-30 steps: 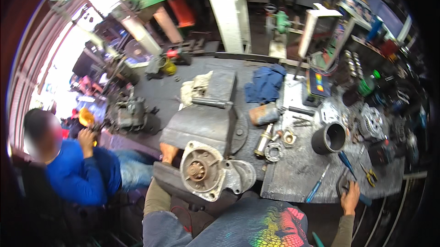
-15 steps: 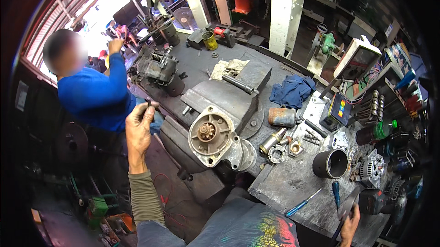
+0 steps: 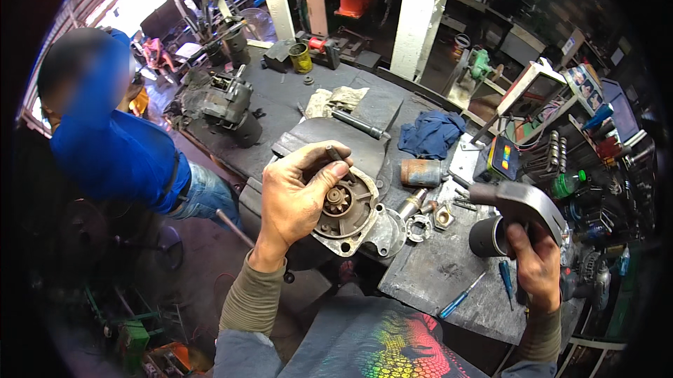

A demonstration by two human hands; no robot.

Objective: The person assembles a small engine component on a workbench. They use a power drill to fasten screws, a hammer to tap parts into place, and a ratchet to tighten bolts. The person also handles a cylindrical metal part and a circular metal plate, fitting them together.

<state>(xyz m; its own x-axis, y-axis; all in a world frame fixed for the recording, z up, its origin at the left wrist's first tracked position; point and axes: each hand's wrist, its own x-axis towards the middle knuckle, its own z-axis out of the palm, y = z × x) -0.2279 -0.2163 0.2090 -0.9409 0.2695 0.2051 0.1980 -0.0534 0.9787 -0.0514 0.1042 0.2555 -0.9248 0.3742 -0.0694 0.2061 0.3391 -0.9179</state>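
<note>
My left hand (image 3: 289, 199) pinches a short dark metal pin or punch (image 3: 334, 155) over a round cast-metal housing (image 3: 368, 227). A small toothed gear (image 3: 338, 200) sits in the middle of that housing. The fingers hide part of its rim and the pin's lower end, so I cannot tell whether the two touch. The housing rests in front of a large dark vise (image 3: 319, 132). On the right, my right hand (image 3: 536, 262) grips a hammer (image 3: 526, 203) raised above the bench, its grey head towards the housing. A dark metal cylinder (image 3: 485, 238) stands just behind that hand.
Two blue-handled screwdrivers (image 3: 454, 306) lie on the near right bench. Beyond are a rusty cylinder (image 3: 420, 172), a blue cloth (image 3: 432, 135) and a metal rod (image 3: 359, 125). A person in a blue top (image 3: 116, 150) stands at the left, near another gearbox-like unit (image 3: 224, 101).
My left hand has moved right, bringing the pin over the housing. The right hand has lifted the hammer from the bench's near edge. The person at the left has raised an arm.
</note>
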